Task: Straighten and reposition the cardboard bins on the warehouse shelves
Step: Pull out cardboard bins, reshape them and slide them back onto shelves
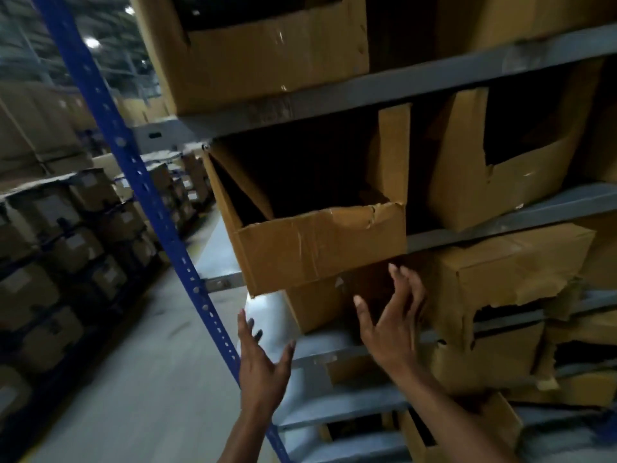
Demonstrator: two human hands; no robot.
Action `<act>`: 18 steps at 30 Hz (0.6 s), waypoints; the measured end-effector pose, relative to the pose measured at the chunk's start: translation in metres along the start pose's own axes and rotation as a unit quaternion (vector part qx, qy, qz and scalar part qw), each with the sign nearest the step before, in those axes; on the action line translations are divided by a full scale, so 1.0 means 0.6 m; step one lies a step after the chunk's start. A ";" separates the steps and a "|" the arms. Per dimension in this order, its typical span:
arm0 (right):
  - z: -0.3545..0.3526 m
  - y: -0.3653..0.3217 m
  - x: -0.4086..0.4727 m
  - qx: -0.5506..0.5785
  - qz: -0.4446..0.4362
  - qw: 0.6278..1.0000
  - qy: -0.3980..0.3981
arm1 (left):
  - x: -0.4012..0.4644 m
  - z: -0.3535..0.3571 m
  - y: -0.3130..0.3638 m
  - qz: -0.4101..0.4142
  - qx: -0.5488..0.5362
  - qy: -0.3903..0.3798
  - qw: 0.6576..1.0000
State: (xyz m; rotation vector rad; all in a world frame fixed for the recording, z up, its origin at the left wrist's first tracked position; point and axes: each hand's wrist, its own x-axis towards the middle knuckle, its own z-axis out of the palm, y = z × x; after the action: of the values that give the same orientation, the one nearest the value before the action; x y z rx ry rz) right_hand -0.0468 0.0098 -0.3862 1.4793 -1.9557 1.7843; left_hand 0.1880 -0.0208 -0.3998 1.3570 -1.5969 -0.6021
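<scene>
Cardboard and grey steel fill the view: a shelving rack (434, 78) with a blue perforated upright (140, 182) at its left edge and several grey shelf levels. Six open-fronted cardboard bins can be counted clearly, with further blurred cardboard at the lower right. Two bins stand on the top visible level, the left one (267, 61) large and near, the right one (534, 15) cut off by the frame edge. Two stand on the middle level: a skewed bin (320, 242) at left, whose front overhangs the shelf edge and tilts down to the left, its front lip torn; and an upright bin (500, 175) at right, well apart from it. Below, a smaller bin (320, 305) sits under the overhanging one, and a crushed, torn bin (507, 289) lies to its right. Far left, across the aisle floor (140, 362), stand rows of stacked cartons (66, 245), too blurred to count. Two bare hands are raised below the skewed bin. Left hand (263, 359): fingers straight and spread, holding nothing, beside the upright. Right hand (390, 329): fingers spread and relaxed, fingertips just under the skewed bin's lower right corner; contact cannot be told.
</scene>
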 end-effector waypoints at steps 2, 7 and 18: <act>0.012 0.051 -0.052 -0.022 0.038 0.997 -0.069 | -0.022 0.024 -0.060 -0.052 0.012 -0.052 0.997; 0.001 0.146 -0.084 -0.034 0.162 0.956 -0.244 | -0.061 0.069 -0.085 -0.105 0.017 -0.135 0.985; 0.040 0.193 0.089 -0.029 0.307 0.880 -0.362 | 0.008 0.157 -0.049 -0.160 -0.100 -0.136 0.973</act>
State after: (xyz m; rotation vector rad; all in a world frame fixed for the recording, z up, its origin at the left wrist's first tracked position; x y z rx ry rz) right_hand -0.1428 -0.0585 -0.4409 1.8211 -3.1045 1.3947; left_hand 0.1205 -0.0511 -0.4652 1.4359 -1.4867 -1.1559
